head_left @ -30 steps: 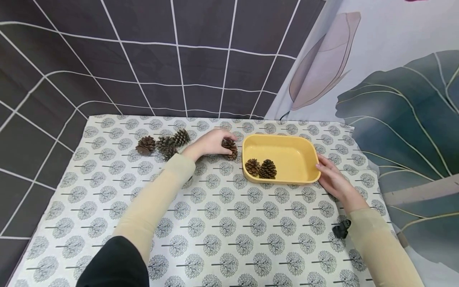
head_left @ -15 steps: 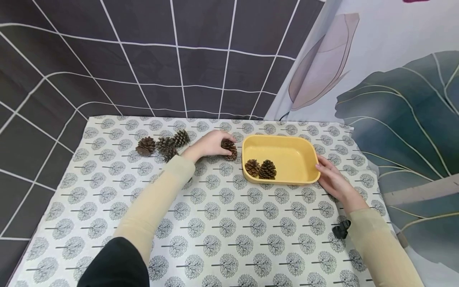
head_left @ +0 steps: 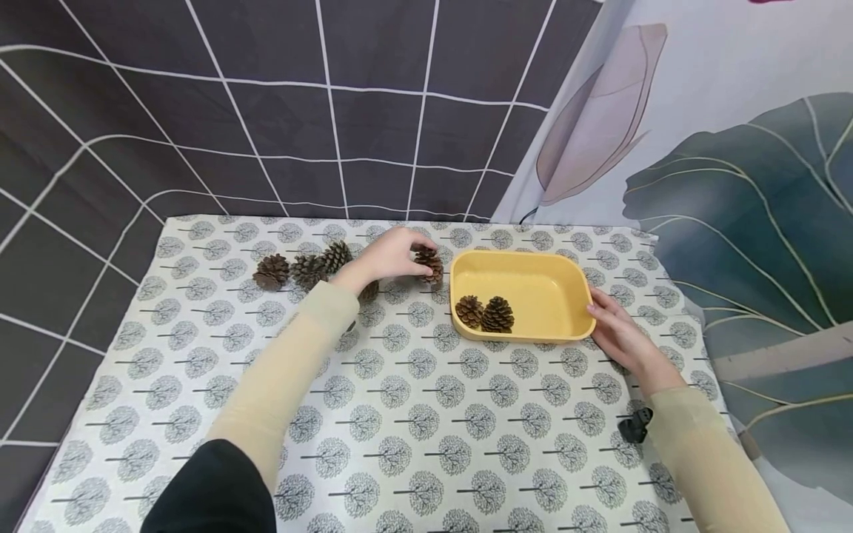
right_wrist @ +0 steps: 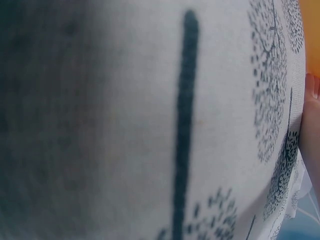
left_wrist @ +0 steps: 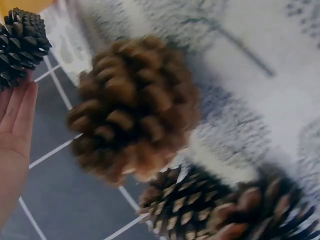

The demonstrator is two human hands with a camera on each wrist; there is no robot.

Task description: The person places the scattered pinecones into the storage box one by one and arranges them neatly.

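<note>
In the head view my left hand [head_left: 389, 255] holds a brown pine cone [head_left: 429, 264] between thumb and fingers, left of a yellow box [head_left: 526, 334]. The left wrist view shows this dark pine cone [left_wrist: 22, 47] at the fingertips. Another pine cone [head_left: 369, 291] lies under the left wrist and fills the middle of that wrist view. Two pine cones [head_left: 496, 315] sit in the box's front left corner. My right hand [head_left: 621, 333] grips the box's right end, thumb at the rim and fingers outside. The right wrist view catches only a bit of that hand [right_wrist: 312, 120].
Several more pine cones [head_left: 309, 272] are grouped to the left, partly behind the left forearm. A tree-print cloth [head_left: 426, 429] covers the table. Dark gridded fabric [head_left: 373, 118] stands along the back, and a leaf-print curtain [head_left: 753, 222] hangs at the right.
My left hand has risen slightly with the pine cone, and the cone under the wrist has come into sight. The right hand and the box have stayed still.
</note>
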